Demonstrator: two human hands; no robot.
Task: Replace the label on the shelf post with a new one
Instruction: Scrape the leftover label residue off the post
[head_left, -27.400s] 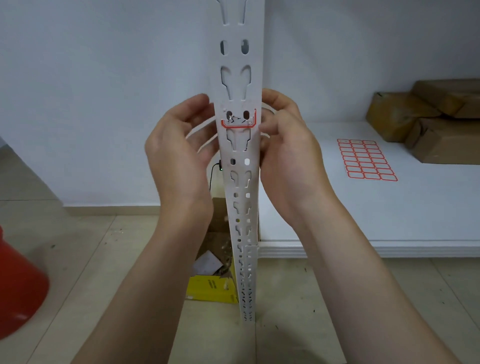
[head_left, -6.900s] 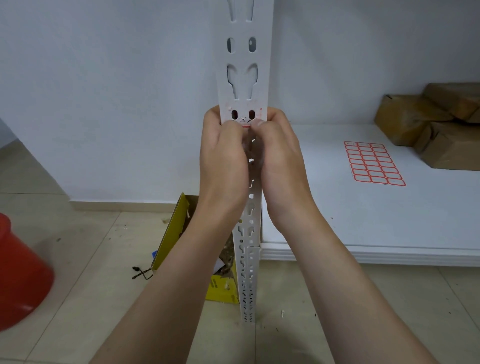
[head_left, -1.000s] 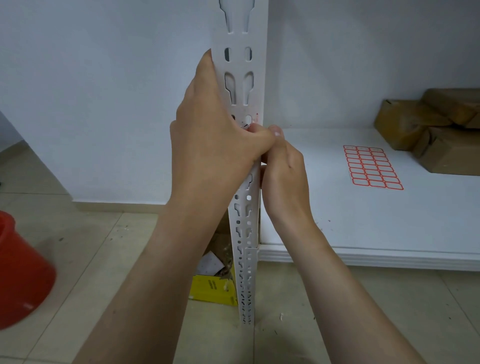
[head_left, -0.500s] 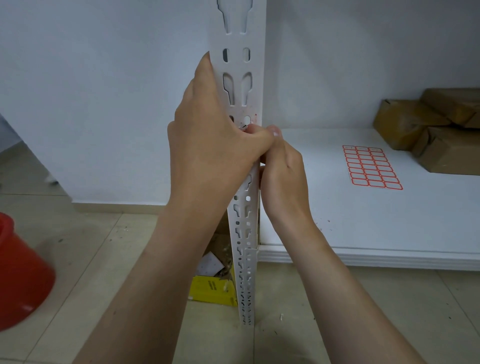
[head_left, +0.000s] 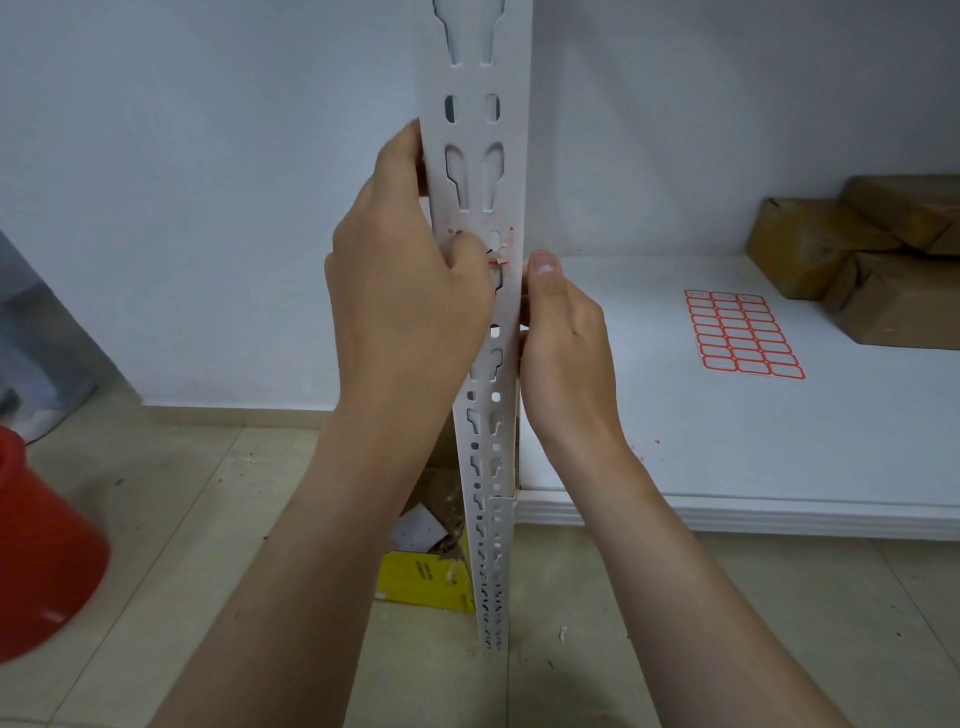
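I saw the white shelf post (head_left: 474, 208) standing upright in the middle of the head view. Its long axis was vertical and slotted holes ran down its face. The old label (head_left: 497, 258) was only a few torn red-and-white scraps, stuck to the front face beside a pair of oval holes.

The left hand (head_left: 410, 306) gripped the post from its left edge. Its fingers curled behind the metal and its thumb bent across the face, with the tip touching the scraps from the left. It was the nearer hand to the label. The right hand (head_left: 563, 358) held the post's right edge with its thumb pressed upright against that edge, just beside the scraps. Its other fingers were hidden behind the post.

I judged the next scrape would have to run sideways across the face, from the left thumb toward the right edge.

To the right lay the white shelf board (head_left: 649, 457), with the sheet of new labels (head_left: 744, 332) flat on it, well apart from both hands. Cardboard boxes (head_left: 862, 260) sat at its far right. A pale wall (head_left: 208, 182) stood behind. On the tiled floor (head_left: 171, 519) were a red bucket (head_left: 41, 561) at the left and a yellow box (head_left: 423, 578) at the post's foot.
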